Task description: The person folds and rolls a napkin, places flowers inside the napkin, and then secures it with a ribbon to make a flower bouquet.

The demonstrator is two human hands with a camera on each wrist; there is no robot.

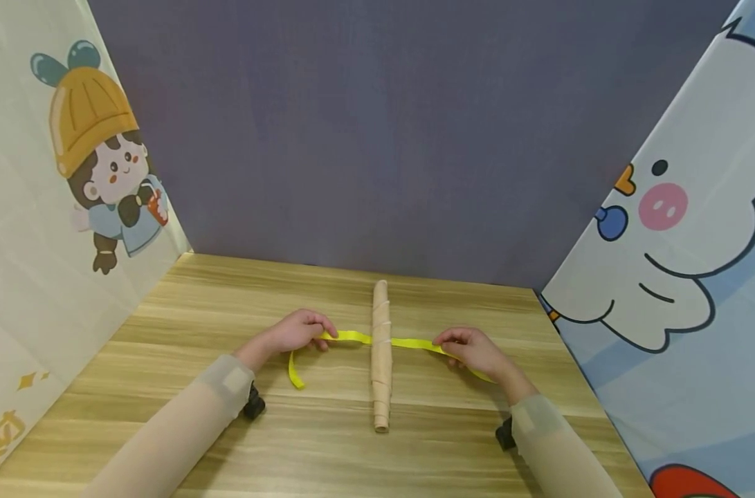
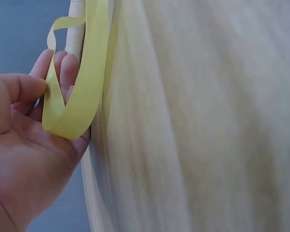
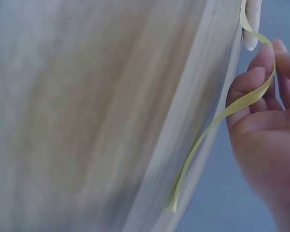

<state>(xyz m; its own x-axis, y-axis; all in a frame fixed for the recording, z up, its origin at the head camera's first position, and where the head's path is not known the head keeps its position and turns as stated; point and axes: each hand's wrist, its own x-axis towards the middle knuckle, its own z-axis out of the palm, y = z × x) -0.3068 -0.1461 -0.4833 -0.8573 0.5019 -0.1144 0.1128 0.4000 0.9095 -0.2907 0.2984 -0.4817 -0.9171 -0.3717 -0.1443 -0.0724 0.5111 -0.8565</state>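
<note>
A long beige roll (image 1: 381,380), with spiral edges along it, lies lengthwise on the table; its material is hard to tell. Crosswise runs a yellow ribbon (image 1: 355,336), which disappears beneath the roll and comes out on both sides. To the left of the roll, my left hand (image 1: 295,332) pinches the ribbon, and a loose tail hangs down onto the table. My right hand (image 1: 475,351) pinches the ribbon's other side, between thumb and fingers. In the left wrist view the ribbon (image 2: 84,106) loops below the fingers; in the right wrist view its tail (image 3: 241,103) trails over the palm.
The wood-grain table (image 1: 196,311) meets a dark grey panel (image 1: 365,138) at the back. Cartoon-printed panels (image 1: 28,228) stand along its left and right sides. A small black device (image 1: 254,402) sits at the left wrist, another (image 1: 505,434) at the right.
</note>
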